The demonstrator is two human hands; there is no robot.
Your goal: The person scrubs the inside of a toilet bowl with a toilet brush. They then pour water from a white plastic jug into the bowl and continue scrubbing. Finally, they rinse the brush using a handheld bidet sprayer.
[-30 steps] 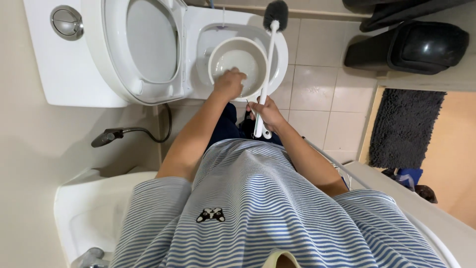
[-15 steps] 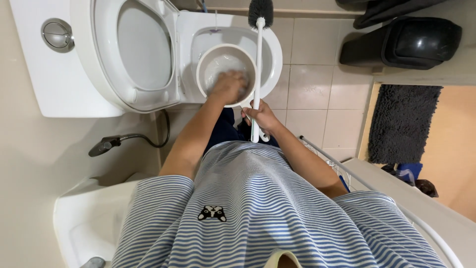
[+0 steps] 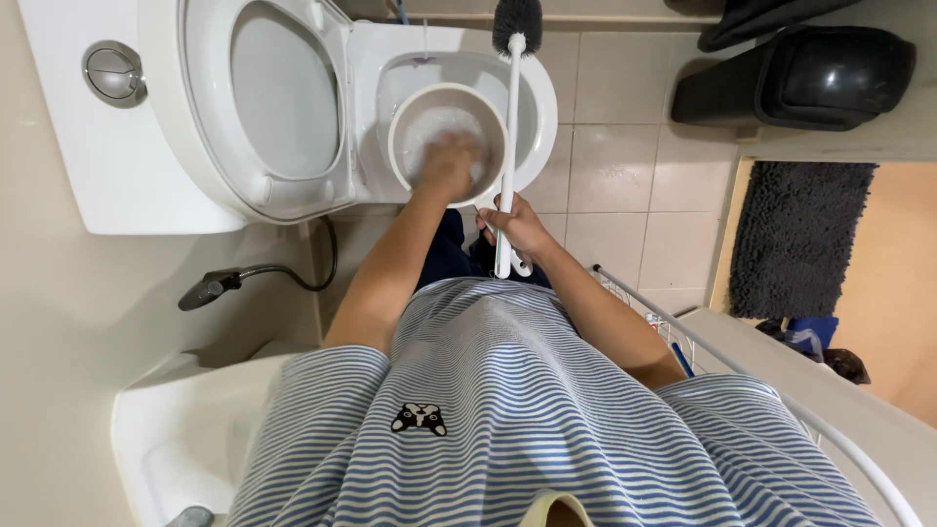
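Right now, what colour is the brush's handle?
White, with black bristles; the brush shows in the head view, held in the right hand.

Left hand (image 3: pixel 451 164) motion-blurred inside white bowl (image 3: pixel 402 137), its grip unclear, sink (image 3: pixel 176 439) cut off

Small bathroom, seen from above. Floor (image 3: pixel 625 146): pale beige square tiles w/ grey grout. Cream wall (image 3: pixel 59 322) at left. Black lidded bin (image 3: pixel 810 78) top right, on floor by wall. Dark grey shaggy mat (image 3: pixel 795 239) at doorway; orange-tan floor beyond. White sink (image 3: pixel 185 439) bottom left. Spray hose (image 3: pixel 244 278) hangs on wall. Even, soft light.
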